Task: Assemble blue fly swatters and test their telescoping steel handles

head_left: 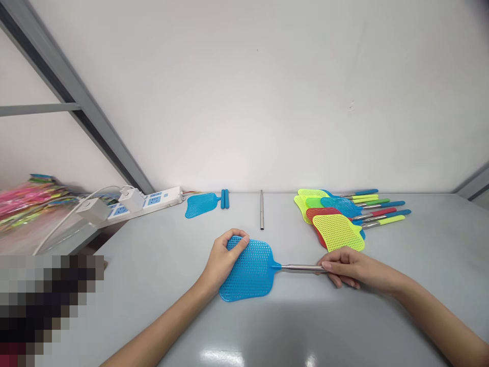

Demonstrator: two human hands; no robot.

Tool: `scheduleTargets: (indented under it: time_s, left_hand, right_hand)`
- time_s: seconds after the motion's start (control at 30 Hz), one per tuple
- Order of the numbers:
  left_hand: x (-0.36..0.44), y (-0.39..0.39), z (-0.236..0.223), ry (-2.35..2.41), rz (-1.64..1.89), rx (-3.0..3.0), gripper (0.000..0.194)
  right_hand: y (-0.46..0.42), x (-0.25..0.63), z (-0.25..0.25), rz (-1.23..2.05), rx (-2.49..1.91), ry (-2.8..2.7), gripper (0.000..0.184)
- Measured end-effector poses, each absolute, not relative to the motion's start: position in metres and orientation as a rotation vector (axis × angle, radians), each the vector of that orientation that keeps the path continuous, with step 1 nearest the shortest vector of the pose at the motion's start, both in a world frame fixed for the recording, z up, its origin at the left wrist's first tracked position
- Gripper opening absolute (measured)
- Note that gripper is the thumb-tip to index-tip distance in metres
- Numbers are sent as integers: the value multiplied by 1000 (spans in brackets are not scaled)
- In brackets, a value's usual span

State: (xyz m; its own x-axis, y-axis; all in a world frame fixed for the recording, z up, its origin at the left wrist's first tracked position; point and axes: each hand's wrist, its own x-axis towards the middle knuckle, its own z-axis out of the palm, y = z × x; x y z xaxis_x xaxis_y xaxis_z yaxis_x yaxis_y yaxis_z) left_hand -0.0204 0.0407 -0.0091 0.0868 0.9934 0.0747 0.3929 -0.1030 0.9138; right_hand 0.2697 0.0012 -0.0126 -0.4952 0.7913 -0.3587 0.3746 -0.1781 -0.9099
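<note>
Head view: L hand [223, 255] is grasping the blue mesh head [248, 270] by its outer end, thumb on top. R hand [351, 265] is pinching the metal tube [301, 268], thumb vs fingers; its far end is hidden in that hand, so can't tell what's on it. Head + tube sit mid worktop [133, 295], in from the far edge, tube pointing to the R edge. Can't tell if they touch the surface or are lifted a bit.

Along the far edge, L to R: power strip [155, 203] at the L corner, spare blue head [201, 205] w/ its neck by two blue grips [225, 199], loose tube [262, 211] end-on to the edge, pile of swatters [340, 232] toward the R corner, overlapping.

Handling, my take: keep neck & tube coaxial, load along the axis only, no bending at the neck. L grip flat & broad so the mesh doesn't fold; R grip nearer the joint gives better ctrl. Watch R knuckles vs the pile, pretty close.
</note>
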Motion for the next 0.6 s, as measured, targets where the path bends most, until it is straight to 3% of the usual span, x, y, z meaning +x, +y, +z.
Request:
scheduleTargets:
  time_s: [0.6]
  left_hand:
    - [-22,42,-13,1403,1004,1634,27]
  right_hand:
    - [2,271,-14,1723,-1318,-1761,36]
